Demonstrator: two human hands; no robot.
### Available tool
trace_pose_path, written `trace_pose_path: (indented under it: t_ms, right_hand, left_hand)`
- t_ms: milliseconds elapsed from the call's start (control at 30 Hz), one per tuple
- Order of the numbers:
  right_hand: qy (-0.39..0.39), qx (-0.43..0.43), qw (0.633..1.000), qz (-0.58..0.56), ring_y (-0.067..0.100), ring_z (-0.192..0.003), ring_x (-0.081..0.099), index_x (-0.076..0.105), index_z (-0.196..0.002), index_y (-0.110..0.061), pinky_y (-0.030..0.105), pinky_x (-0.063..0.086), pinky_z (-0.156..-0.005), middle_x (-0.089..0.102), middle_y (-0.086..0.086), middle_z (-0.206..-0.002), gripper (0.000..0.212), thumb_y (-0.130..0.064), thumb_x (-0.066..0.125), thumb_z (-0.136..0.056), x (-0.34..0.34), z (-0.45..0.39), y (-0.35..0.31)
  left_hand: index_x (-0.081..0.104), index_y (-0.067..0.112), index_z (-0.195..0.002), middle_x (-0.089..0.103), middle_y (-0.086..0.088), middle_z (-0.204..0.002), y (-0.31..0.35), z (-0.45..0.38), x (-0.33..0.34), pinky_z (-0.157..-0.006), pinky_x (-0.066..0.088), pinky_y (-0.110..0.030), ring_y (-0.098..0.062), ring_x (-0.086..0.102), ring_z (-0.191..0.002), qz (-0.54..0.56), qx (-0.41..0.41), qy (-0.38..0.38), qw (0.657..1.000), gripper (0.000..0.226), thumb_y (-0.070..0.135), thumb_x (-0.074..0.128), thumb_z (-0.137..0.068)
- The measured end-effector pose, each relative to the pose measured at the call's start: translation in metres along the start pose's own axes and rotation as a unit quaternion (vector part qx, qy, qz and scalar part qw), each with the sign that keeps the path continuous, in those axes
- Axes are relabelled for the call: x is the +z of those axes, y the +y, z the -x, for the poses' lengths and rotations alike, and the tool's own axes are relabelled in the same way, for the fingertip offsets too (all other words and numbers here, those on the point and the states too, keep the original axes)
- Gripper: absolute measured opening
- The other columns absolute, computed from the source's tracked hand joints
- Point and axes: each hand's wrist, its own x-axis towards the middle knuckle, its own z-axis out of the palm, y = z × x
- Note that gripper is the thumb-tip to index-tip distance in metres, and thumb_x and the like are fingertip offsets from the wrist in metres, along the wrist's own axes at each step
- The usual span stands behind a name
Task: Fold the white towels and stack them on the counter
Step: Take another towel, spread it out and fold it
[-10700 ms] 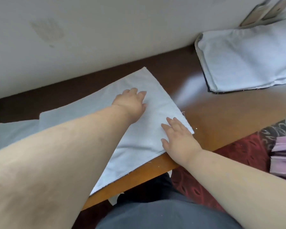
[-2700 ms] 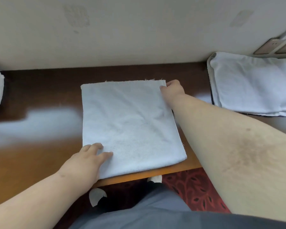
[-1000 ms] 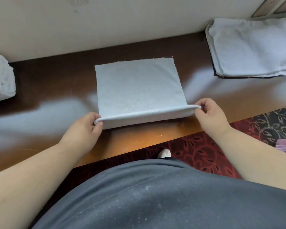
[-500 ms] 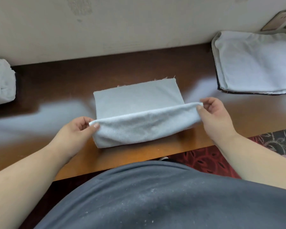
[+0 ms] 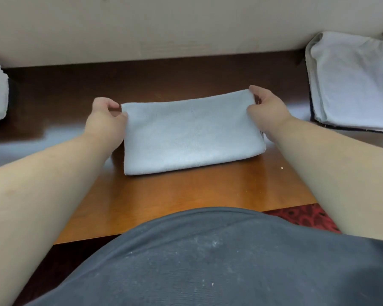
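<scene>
White folded towel (image 5: 191, 133) pinched by both hands, unlabelled.

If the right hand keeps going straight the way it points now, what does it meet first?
The right hand, pinching the folded towel's far right corner, points away toward the wall. Only bare counter lies ahead, then likely the wall; depth is unclear.

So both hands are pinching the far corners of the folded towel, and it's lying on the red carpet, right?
Not quite. The left hand and right hand do pinch the far corners of the folded towel, but it lies on the wooden counter, not the carpet, as the head view shows.
</scene>
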Motion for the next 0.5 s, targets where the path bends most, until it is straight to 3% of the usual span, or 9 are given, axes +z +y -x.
trace_pose_path:
  t_ms: [133, 233, 300, 400, 500]
  right_hand:
    - [0.024, -0.009, 1.000, 0.013, 0.007, -0.116, 0.050, 0.037, -0.148, -0.038, 0.020, 0.045, -0.089, 0.048, -0.011, -0.143, 0.069, -0.020, 0.056, -0.085, -0.002, 0.009, 0.011]
    - [0.053, -0.005, 0.999, 0.008, 0.004, -0.106, 0.054, 0.041, -0.144, -0.035, 0.006, 0.039, -0.069, 0.053, -0.015, -0.129, 0.063, -0.024, 0.064, -0.087, -0.005, 0.034, 0.023]
    - [0.039, 0.017, 0.999, 0.014, 0.004, -0.097, 0.058, 0.043, -0.139, -0.033, 0.011, 0.040, -0.063, 0.058, -0.016, -0.115, 0.058, -0.027, 0.068, -0.086, -0.007, 0.055, 0.037]
    - [0.023, 0.063, 0.997, 0.049, 0.006, -0.082, 0.062, 0.045, -0.119, -0.032, 0.024, 0.039, -0.059, 0.064, -0.010, -0.096, 0.042, -0.038, 0.070, -0.085, -0.006, 0.076, 0.056]
    - [0.030, 0.067, 0.996, 0.054, 0.010, -0.081, 0.063, 0.047, -0.112, -0.032, 0.027, 0.040, -0.058, 0.066, -0.007, -0.094, 0.029, -0.037, 0.065, -0.089, -0.001, 0.078, 0.065]
  left_hand:
    - [0.042, 0.034, -0.120, 0.056, 0.012, -0.093, -0.002, -0.001, 0.002, -0.065, 0.037, -0.025, -0.005, 0.052, -0.079, -0.043, -0.023, -0.023, 0.999, 0.033, 0.038, 0.060, -0.092]
    - [0.040, 0.033, -0.129, 0.058, 0.012, -0.093, -0.012, 0.016, -0.005, -0.066, 0.041, -0.025, -0.009, 0.056, -0.079, -0.050, -0.044, -0.056, 0.996, 0.048, 0.041, 0.065, -0.089]
    - [0.047, 0.029, -0.116, 0.061, 0.008, -0.089, -0.027, 0.032, -0.008, -0.067, 0.042, -0.030, -0.013, 0.059, -0.077, -0.065, -0.059, -0.068, 0.994, 0.039, 0.043, 0.068, -0.086]
    - [0.054, 0.022, -0.098, 0.061, 0.004, -0.074, -0.051, 0.055, -0.005, -0.052, 0.038, -0.027, -0.016, 0.056, -0.057, -0.052, -0.078, -0.108, 0.990, 0.025, 0.039, 0.068, -0.087]
    - [0.058, 0.014, -0.105, 0.060, -0.005, -0.077, -0.061, 0.067, -0.001, -0.046, 0.046, -0.026, -0.015, 0.054, -0.050, 0.022, -0.123, -0.135, 0.983, 0.021, 0.028, 0.065, -0.092]
